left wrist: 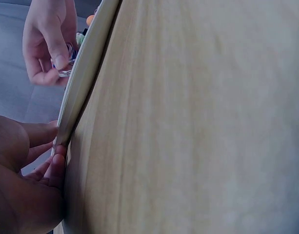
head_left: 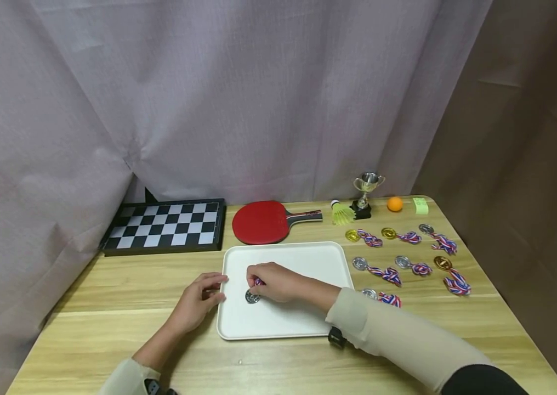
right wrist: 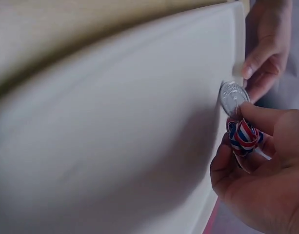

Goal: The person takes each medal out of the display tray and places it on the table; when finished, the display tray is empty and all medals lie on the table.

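A white tray (head_left: 288,323) lies on the wooden table. My left hand (head_left: 194,304) is at its left edge, with thumb and fingertips gripping the rim in the left wrist view. Over the tray's left half, my right hand (head_left: 278,282) pinches a silver medal (right wrist: 233,100) by its bunched red, white and blue ribbon (right wrist: 245,136). The medal's disc sticks out past the thumb, close over the tray surface. Part of the ribbon is hidden by the fingers.
Several medals with ribbons, such as a bronze-coloured one (head_left: 443,263), lie right of the tray. Behind stand or lie a chessboard (head_left: 165,225), red table tennis bat (head_left: 261,222), yellow shuttlecock (head_left: 342,213), trophy cup (head_left: 366,186), orange ball (head_left: 394,204) and green sticky notes (head_left: 421,206).
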`<move>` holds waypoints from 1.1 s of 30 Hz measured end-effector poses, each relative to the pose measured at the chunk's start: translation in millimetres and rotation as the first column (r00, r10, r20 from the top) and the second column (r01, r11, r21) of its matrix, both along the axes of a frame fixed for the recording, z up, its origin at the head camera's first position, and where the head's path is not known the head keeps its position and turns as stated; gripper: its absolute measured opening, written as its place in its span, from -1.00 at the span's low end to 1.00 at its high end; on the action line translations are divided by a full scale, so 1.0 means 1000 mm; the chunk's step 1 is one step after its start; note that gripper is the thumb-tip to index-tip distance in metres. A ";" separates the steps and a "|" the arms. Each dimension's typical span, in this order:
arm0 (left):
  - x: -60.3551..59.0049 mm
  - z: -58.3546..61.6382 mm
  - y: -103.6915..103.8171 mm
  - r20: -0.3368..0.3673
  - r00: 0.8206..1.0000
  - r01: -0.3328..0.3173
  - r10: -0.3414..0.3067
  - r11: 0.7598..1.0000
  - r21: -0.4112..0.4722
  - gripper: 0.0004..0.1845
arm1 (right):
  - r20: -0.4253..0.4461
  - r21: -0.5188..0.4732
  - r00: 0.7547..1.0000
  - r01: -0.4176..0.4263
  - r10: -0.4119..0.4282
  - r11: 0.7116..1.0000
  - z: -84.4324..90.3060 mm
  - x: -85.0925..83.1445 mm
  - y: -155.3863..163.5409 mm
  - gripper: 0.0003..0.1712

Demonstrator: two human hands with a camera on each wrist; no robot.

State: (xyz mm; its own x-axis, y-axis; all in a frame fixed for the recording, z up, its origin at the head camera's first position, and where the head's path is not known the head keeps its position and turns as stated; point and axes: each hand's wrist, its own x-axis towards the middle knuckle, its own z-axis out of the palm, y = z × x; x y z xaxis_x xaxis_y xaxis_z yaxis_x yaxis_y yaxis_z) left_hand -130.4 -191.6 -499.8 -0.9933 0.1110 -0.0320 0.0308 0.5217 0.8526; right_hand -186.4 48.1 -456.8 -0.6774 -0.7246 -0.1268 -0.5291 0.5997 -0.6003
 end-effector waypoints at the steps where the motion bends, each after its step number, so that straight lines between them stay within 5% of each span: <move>1: 0.000 0.000 0.000 0.000 1.000 -0.001 0.001 1.000 0.000 -0.59 | -0.001 -0.016 1.000 0.018 -0.018 1.000 0.001 0.001 0.004 -0.81; 15: 0.001 0.001 0.001 0.001 1.000 -0.005 0.005 1.000 -0.015 -0.59 | 0.095 -0.252 0.954 0.300 -0.285 0.920 0.020 0.022 0.105 -0.95; 24: 0.001 0.000 0.000 -0.010 1.000 0.000 0.000 1.000 -0.016 -0.60 | 0.208 -0.269 0.866 0.498 -0.455 0.825 0.026 0.049 0.196 -0.77; 33: 0.001 0.000 0.000 -0.006 1.000 -0.002 0.002 1.000 -0.025 -0.61 | 0.099 -0.238 0.754 0.652 -0.649 0.720 0.009 0.076 0.279 -0.70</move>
